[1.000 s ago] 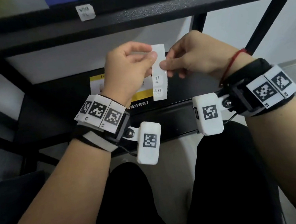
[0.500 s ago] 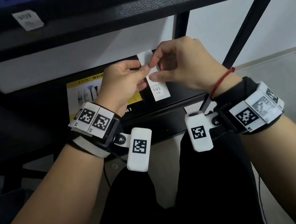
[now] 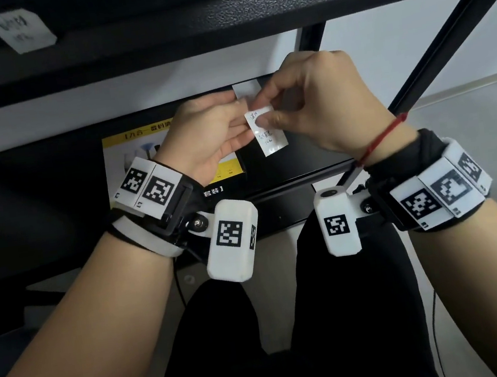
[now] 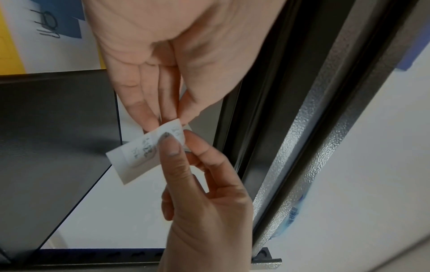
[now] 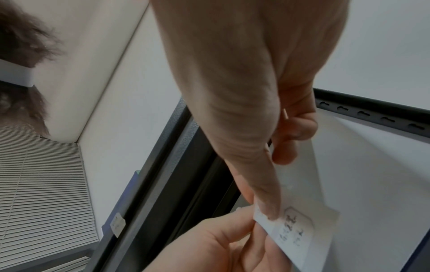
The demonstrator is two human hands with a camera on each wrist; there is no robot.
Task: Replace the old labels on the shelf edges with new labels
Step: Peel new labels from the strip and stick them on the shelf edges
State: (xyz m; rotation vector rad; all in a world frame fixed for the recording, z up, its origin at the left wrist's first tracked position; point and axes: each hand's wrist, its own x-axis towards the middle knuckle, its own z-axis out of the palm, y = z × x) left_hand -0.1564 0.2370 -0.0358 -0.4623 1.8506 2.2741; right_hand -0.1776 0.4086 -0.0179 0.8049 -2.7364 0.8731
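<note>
A white backing strip [image 3: 270,141] with handwritten new labels hangs between both hands, in front of the lower shelf. My left hand [image 3: 240,115] pinches the strip's upper left part; its top end [image 3: 246,89] sticks out above the fingers. With thumb and forefinger my right hand [image 3: 260,114] pinches the upper label, whose edge curls up off the backing. The left wrist view shows the strip [image 4: 137,158] under the left fingertips [image 4: 163,116], the right thumb [image 4: 168,145] on it. An old label [image 3: 19,30] sticks to the upper shelf edge [image 3: 218,18], far left.
A yellow and black box [image 3: 129,159] lies on the lower shelf behind my left hand. A black upright post [image 3: 441,33] slants at the right. The lower shelf's front rail [image 3: 287,205] runs just under my wrists. My knees are below.
Both hands have sunk from under the upper shelf toward the lower one. The right fingers shifted from the strip's right edge onto its upper label, whose edge has lifted.
</note>
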